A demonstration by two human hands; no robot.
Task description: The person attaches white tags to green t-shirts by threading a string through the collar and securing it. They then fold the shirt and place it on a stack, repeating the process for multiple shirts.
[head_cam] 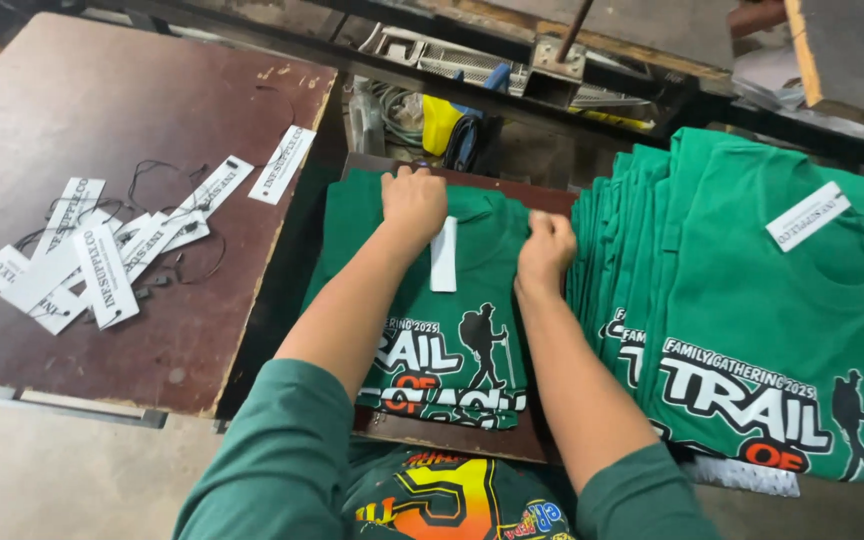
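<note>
Green shirt [422,300], folded, printed side up, lies on a small dark board [452,440] between the brown counter [102,120] on your left and a fanned stack of the same shirts [752,330] on your right. Collar end points away from you.

Your left hand [413,203] rests at the collar, fingers curled down and pressed onto the fabric; whether that grip pinches cloth or only pins it, you cannot tell from this view. Your right hand [546,249] is bunched at the shirt's right edge, fingers closed together on fabric near the neckline. A white paper tag [443,254] lies on the chest between your two hands, just below the collar, touching neither as far as can be seen.

Loose tags with black strings [102,250] are scattered on the counter, well apart from the shirt. The top shirt of the right-hand stack already carries a tag [807,215] by its collar.

Risks, judged from this layout:
- The tag looks free on the cloth; any tug at the collar by either hand could slide it off or skew it.
- Your right hand sits just beside the stack's edge; a wide elbow swing could drag the fanned shirts out of line.
- Pulling with one hand alone may open the fold and wrinkle the print.
- Strings on the loose tags lie tangled; picking one may lift several.
</note>
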